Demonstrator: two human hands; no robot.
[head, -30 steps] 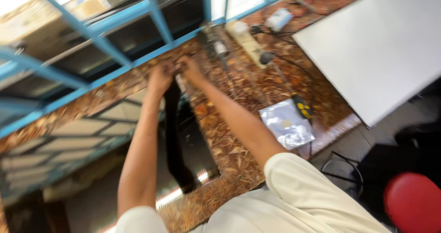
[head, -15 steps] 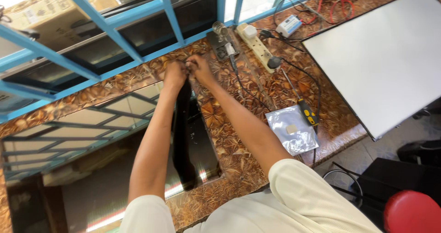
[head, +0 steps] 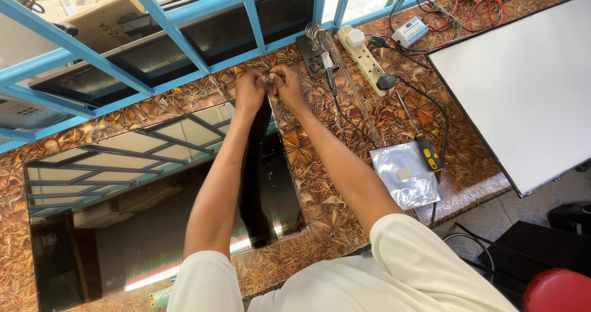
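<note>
Both hands have crept slightly farther up the table [head: 345,183]: left hand [head: 249,90] and right hand [head: 286,85], fingertips touching, pinch something tiny at the far end of the dark strip [head: 255,183], whose length runs back toward the person.

Single head-worn view, looking steeply down from above the shoulders.

Faces forward over a patterned brown worktop [head: 320,183] toward a blue window grille [head: 184,35] at the far edge; close enough that both forearms fill the centre.
</note>
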